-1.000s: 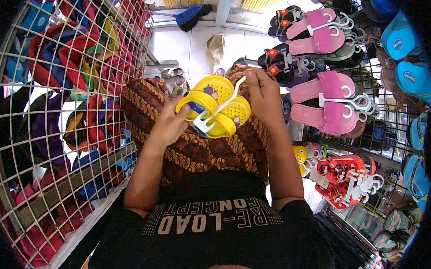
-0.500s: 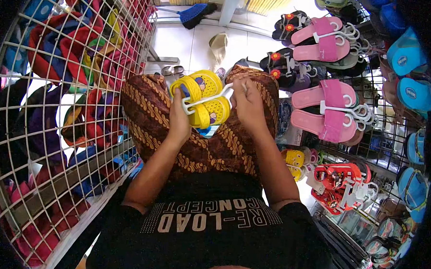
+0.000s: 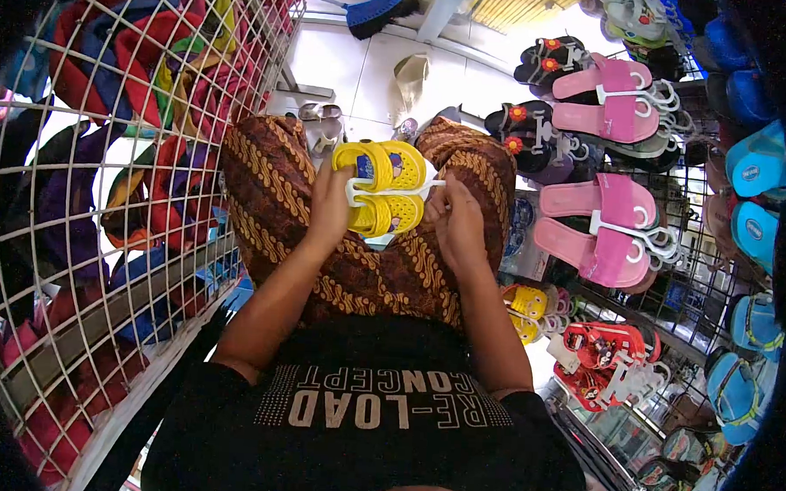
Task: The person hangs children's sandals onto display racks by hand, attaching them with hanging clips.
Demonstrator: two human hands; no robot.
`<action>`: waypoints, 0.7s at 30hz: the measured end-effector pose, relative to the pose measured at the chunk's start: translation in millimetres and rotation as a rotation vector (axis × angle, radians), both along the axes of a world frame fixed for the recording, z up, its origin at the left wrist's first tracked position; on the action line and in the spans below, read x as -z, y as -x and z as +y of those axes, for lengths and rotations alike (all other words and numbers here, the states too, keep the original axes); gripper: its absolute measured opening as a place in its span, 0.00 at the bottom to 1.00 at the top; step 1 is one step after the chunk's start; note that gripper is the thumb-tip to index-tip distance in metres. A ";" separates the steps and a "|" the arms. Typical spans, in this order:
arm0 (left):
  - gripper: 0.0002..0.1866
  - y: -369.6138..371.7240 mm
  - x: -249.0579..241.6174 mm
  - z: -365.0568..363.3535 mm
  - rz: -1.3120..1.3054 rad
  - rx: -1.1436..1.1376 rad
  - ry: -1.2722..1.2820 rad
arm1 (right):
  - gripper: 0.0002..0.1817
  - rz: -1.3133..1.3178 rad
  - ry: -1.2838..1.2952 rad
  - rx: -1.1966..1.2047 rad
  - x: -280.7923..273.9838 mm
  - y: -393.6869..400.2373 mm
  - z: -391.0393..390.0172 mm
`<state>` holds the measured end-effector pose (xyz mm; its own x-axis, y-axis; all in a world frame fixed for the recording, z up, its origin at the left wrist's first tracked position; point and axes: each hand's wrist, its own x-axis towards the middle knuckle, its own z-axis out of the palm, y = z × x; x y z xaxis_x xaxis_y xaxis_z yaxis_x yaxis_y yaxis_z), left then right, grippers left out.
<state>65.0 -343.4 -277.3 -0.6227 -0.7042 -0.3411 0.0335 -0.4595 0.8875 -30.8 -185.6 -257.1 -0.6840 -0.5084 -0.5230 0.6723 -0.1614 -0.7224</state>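
Note:
A pair of yellow children's clogs (image 3: 401,209) with round holes and a small picture on each is held over my lap. Between the two shoes runs a white plastic shoe hanger (image 3: 388,192). My left hand (image 3: 328,206) grips the pair at the heel end, thumb along the side. At the toe end, my right hand (image 3: 458,224) has its fingers closed on the hanger's outer tip. The patterned brown trousers (image 3: 280,210) on my knees lie below the shoes.
A wire grid (image 3: 123,207) with colourful bags behind it stands at my left. On the right rack hang pink slides (image 3: 618,207), red sandals (image 3: 603,347) and blue footwear (image 3: 758,169). A blue broom (image 3: 374,15) and loose shoes (image 3: 324,124) are on the floor ahead.
The clogs have turned from a slant to nearly level and moved slightly right. My right hand has come down with the hanger tip, which now points straight to the right.

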 end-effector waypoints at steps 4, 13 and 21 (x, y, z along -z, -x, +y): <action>0.15 -6.2 4.9 -6.8 -0.070 0.093 -0.042 | 0.16 -0.002 -0.048 -0.017 10.5 -2.8 2.0; 0.15 -4.7 36.3 -12.0 -0.348 0.081 0.472 | 0.13 0.193 -0.237 -0.142 13.4 -0.5 6.3; 0.15 -3.8 40.1 -9.5 -0.350 0.141 0.546 | 0.16 -0.277 0.029 0.052 -3.7 -3.5 -1.7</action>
<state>68.8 -352.9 -317.4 -0.6388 -0.7531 -0.1573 -0.3268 0.0805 0.9416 -27.3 -187.3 -253.4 -0.5428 -0.4936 -0.6795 0.8337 -0.2191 -0.5068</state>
